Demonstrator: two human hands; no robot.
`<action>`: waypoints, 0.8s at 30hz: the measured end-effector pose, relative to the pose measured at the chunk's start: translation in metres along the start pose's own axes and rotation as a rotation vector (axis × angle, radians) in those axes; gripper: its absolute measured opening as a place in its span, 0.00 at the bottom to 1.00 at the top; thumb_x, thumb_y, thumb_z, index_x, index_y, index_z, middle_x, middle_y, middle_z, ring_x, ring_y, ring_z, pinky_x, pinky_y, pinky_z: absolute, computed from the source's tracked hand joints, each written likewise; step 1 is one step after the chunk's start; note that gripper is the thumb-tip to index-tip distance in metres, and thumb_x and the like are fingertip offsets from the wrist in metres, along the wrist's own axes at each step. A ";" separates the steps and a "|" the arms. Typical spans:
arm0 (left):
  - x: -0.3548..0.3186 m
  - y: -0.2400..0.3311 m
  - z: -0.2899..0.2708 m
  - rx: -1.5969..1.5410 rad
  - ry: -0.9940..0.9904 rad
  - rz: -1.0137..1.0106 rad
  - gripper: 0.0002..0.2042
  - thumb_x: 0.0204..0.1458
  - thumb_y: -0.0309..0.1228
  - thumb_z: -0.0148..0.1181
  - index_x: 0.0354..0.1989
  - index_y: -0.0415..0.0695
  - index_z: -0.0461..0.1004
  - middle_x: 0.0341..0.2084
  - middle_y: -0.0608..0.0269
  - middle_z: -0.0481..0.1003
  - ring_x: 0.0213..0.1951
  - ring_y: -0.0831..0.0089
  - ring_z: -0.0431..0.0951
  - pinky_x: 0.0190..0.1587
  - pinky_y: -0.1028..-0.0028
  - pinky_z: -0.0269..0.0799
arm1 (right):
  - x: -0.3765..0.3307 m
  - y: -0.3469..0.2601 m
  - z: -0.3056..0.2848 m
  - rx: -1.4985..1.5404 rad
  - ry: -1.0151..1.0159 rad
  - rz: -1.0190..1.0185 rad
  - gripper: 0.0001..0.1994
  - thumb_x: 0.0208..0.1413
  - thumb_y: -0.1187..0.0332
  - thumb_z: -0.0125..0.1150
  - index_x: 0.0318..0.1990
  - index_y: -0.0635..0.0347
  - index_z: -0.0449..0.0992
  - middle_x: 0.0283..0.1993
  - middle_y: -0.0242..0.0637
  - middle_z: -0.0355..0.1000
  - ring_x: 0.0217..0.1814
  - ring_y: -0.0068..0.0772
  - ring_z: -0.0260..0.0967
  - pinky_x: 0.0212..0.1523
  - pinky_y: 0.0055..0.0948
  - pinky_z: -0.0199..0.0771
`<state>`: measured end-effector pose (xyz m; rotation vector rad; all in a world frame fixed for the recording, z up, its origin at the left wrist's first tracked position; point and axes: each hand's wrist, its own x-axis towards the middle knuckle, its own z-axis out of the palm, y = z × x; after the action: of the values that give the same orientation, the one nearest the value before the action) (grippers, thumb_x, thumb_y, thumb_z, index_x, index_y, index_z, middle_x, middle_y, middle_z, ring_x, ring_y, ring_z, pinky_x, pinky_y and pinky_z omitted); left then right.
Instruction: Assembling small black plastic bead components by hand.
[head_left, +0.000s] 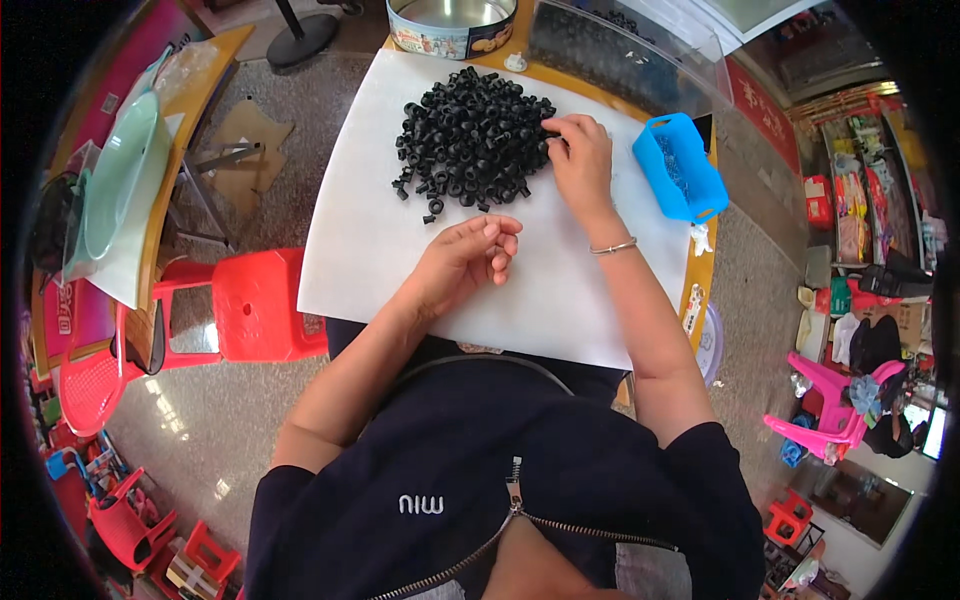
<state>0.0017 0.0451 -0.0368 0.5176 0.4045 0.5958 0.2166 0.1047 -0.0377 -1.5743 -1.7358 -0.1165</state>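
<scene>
A heap of small black ring-topped plastic or rubber parts (470,135) lies on the white board (380,250) in front of me. My right hand (585,165) is at the heap's right edge, thumb and forefinger apart beside the outermost pieces. Just below the heap, my left hand (465,255) is half turned up with its fingers curled and the thumb against the forefinger. Whether something small sits inside those curled fingers is hidden. To the right of my right hand stands a blue plastic basket (707,190) with small, clear or silvery bits in it.
A round printed tin (450,40) and a clear plastic bin (625,60) holding dark pieces stand along the far edge. On the left are a red stool (262,305) and a side table with a pale green basin (125,180). A pink chair (830,405) stands at right.
</scene>
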 end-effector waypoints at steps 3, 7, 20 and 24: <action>0.001 -0.001 -0.001 -0.003 -0.005 -0.002 0.14 0.60 0.36 0.48 0.46 0.37 0.67 0.29 0.66 0.69 0.27 0.81 0.67 0.31 0.79 0.68 | -0.004 0.001 -0.001 0.118 -0.034 0.026 0.07 0.44 0.76 0.57 0.33 0.58 0.76 0.36 0.38 0.70 0.43 0.43 0.66 0.45 0.37 0.64; 0.000 0.001 0.002 0.013 0.011 -0.010 0.14 0.60 0.36 0.48 0.46 0.38 0.67 0.30 0.66 0.69 0.27 0.81 0.67 0.31 0.79 0.67 | -0.008 -0.001 -0.006 0.184 -0.043 0.066 0.09 0.44 0.77 0.57 0.35 0.60 0.76 0.36 0.39 0.70 0.42 0.43 0.67 0.45 0.37 0.66; -0.001 0.000 0.010 0.125 0.095 0.072 0.14 0.59 0.34 0.49 0.47 0.36 0.68 0.33 0.61 0.71 0.29 0.77 0.70 0.31 0.78 0.70 | -0.052 -0.052 -0.065 1.317 -0.098 0.699 0.11 0.51 0.78 0.57 0.43 0.65 0.73 0.40 0.33 0.73 0.40 0.20 0.68 0.44 0.22 0.70; 0.005 -0.002 0.030 0.194 0.165 0.143 0.12 0.56 0.28 0.54 0.46 0.36 0.69 0.36 0.59 0.73 0.33 0.75 0.73 0.37 0.74 0.73 | -0.070 -0.072 -0.077 1.228 -0.090 0.700 0.11 0.52 0.78 0.56 0.43 0.65 0.73 0.40 0.33 0.73 0.40 0.21 0.69 0.44 0.22 0.70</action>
<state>0.0214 0.0369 -0.0149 0.6897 0.5891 0.7438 0.1845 -0.0100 0.0050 -1.0826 -0.8272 1.1453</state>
